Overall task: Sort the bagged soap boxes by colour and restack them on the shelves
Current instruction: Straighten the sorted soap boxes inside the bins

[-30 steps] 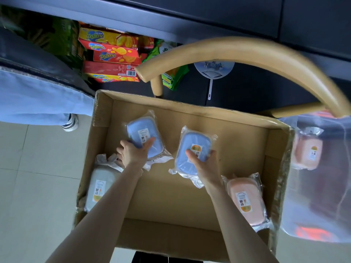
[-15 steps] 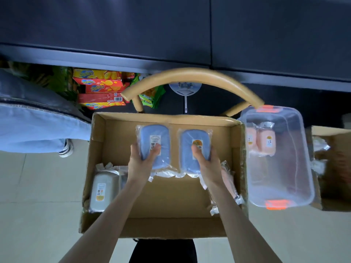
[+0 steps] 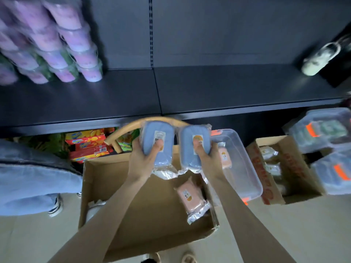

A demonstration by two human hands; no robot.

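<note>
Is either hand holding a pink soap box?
No: the left hand grips the left blue soap box, the right hand the right blue soap box; a pink soap box lies in the cardboard box.

Dark shelf (image 3: 209,88): stacked purple tubs (image 3: 57,54), blurred, at left end; one pale object (image 3: 319,61), blurred, at right end. Tiled floor (image 3: 28,240): printed carton (image 3: 269,179).

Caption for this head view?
Left hand holds one bagged blue soap box, right hand another, above the cardboard box, facing the dark shelf.
</note>
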